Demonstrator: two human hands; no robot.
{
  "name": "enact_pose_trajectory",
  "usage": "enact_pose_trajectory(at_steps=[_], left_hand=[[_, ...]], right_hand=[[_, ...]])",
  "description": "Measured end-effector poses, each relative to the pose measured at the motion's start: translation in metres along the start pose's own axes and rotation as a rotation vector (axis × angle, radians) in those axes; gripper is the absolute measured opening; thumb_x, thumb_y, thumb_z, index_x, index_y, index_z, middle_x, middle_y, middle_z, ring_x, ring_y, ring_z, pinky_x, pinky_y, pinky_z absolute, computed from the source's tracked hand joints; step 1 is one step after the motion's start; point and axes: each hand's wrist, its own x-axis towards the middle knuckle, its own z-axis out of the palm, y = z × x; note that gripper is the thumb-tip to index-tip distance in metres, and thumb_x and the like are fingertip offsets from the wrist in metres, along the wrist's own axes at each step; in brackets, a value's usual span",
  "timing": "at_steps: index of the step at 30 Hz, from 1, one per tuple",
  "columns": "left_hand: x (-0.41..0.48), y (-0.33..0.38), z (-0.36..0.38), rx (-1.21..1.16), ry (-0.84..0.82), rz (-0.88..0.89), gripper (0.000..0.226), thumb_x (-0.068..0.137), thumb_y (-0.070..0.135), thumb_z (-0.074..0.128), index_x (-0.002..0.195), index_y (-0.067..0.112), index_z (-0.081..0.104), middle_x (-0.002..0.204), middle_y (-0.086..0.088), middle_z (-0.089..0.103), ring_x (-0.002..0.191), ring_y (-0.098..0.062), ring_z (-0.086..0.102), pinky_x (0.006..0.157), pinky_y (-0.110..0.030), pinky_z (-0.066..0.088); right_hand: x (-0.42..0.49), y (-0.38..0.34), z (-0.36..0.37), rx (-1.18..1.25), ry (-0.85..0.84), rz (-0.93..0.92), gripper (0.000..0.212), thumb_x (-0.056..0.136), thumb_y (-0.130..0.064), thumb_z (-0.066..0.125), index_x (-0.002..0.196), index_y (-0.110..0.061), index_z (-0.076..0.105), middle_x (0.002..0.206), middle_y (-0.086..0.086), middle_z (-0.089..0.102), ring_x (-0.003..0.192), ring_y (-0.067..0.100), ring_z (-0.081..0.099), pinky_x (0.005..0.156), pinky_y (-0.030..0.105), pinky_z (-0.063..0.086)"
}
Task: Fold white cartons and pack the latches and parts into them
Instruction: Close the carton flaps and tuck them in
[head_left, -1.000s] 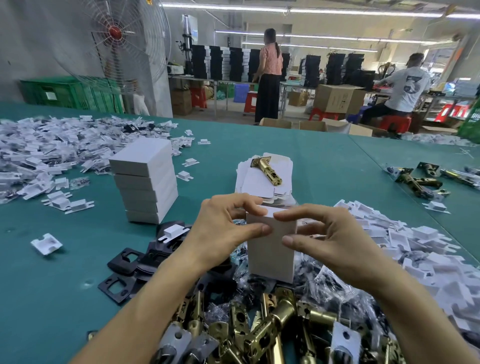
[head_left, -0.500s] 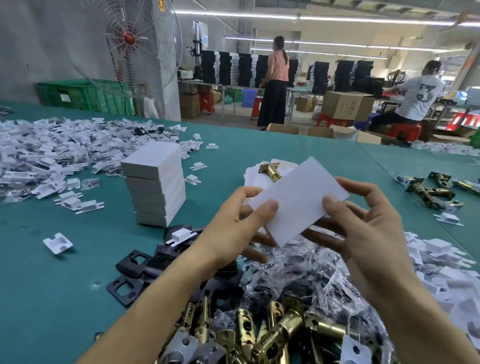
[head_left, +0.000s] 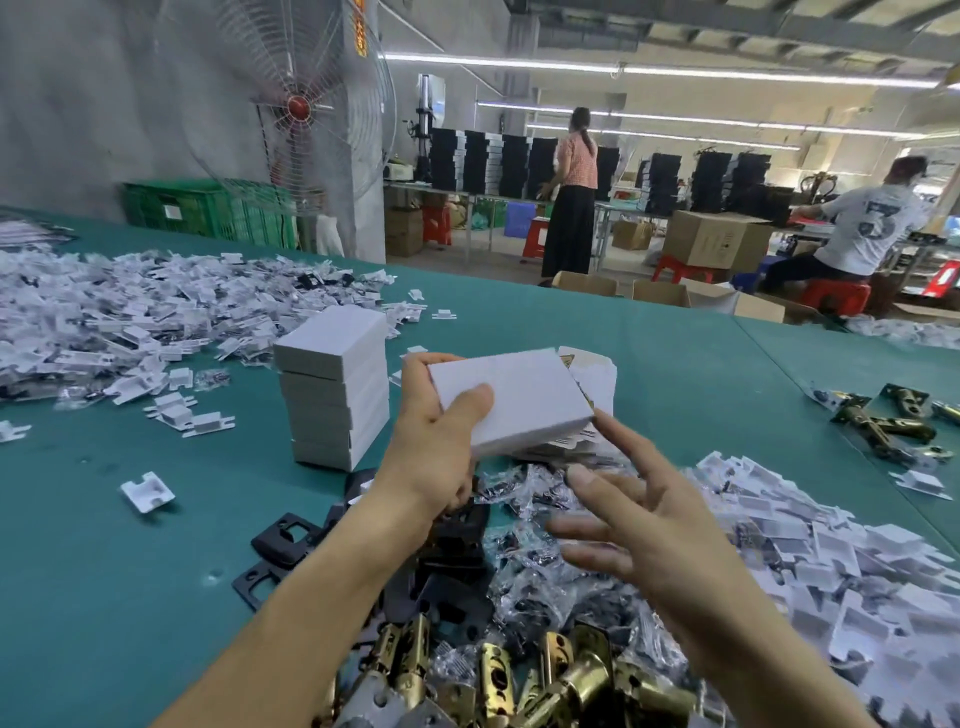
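Observation:
My left hand (head_left: 436, 447) grips a closed white carton (head_left: 524, 400) by its left end, lifted flat above the table, thumb on top. Just to the right my right hand (head_left: 639, 525) hovers with spread fingers, apart from the carton and holding nothing. A stack of several closed white cartons (head_left: 335, 395) stands left of the held one. Flat carton blanks (head_left: 597, 379) lie behind it, mostly hidden. Brass latches (head_left: 540, 675) are heaped at the near edge, with bagged parts (head_left: 535, 582) and black plates (head_left: 280, 551) around them.
White plastic inserts lie in a big pile at the left (head_left: 130, 317) and another at the right (head_left: 841, 571). More brass latches (head_left: 883, 421) sit far right. Two people work beyond the green table (head_left: 104, 571). A large fan (head_left: 298, 109) stands at the back.
The carton went from upright between both hands to lying flat, lifted and shifted left. My right hand has let go of it and drawn back; only my left hand holds it now.

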Motion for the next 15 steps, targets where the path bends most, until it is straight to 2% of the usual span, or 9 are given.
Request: enact_pose_trajectory(at_steps=[2, 5, 7, 11, 15], left_hand=[[0.011, 0.003, -0.007, -0.045, 0.152, -0.002, 0.020, 0.103, 0.023, 0.048, 0.092, 0.034, 0.036, 0.081, -0.008, 0.044, 0.034, -0.011, 0.029, 0.034, -0.019, 0.024], [0.034, 0.017, -0.028, -0.072, 0.393, 0.065, 0.026, 0.099, 0.017, 0.046, 0.087, 0.031, 0.028, 0.086, -0.007, 0.042, 0.033, -0.010, 0.035, 0.034, -0.021, 0.030], [0.055, 0.029, -0.046, -0.099, 0.492, 0.072, 0.027, 0.094, 0.013, 0.046, 0.089, 0.027, 0.023, 0.082, -0.008, 0.040, 0.038, -0.012, 0.040, 0.037, -0.022, 0.035], [0.086, 0.042, -0.079, -0.068, 0.534, 0.032, 0.034, 0.097, 0.011, 0.051, 0.105, 0.024, 0.021, 0.103, -0.015, 0.041, 0.051, -0.015, 0.047, 0.042, -0.024, 0.046], [0.094, 0.033, -0.098, -0.088, 0.480, -0.075, 0.035, 0.099, 0.010, 0.055, 0.116, 0.020, 0.027, 0.097, -0.011, 0.045, 0.053, -0.018, 0.060, 0.042, -0.024, 0.052]], right_hand=[[-0.003, 0.002, 0.004, -0.106, -0.057, 0.045, 0.042, 0.084, -0.032, 0.072, 0.123, -0.041, 0.058, 0.098, -0.001, 0.075, 0.080, 0.022, 0.075, 0.070, 0.031, 0.061], [-0.008, -0.001, 0.012, -0.182, -0.171, 0.102, 0.017, 0.091, -0.025, 0.066, 0.107, -0.022, 0.072, 0.098, 0.004, 0.076, 0.075, 0.016, 0.072, 0.069, 0.029, 0.056], [-0.010, -0.003, 0.015, -0.213, -0.213, 0.111, 0.014, 0.093, -0.023, 0.064, 0.097, -0.014, 0.075, 0.096, 0.011, 0.075, 0.074, 0.015, 0.072, 0.069, 0.027, 0.055], [-0.009, -0.006, 0.015, -0.225, -0.216, 0.130, 0.026, 0.094, -0.022, 0.063, 0.082, -0.001, 0.071, 0.093, 0.013, 0.075, 0.074, 0.016, 0.071, 0.067, 0.026, 0.054], [-0.008, -0.006, 0.015, -0.211, -0.214, 0.124, 0.026, 0.094, -0.020, 0.063, 0.076, -0.003, 0.069, 0.093, 0.016, 0.075, 0.072, 0.017, 0.070, 0.066, 0.027, 0.052]])
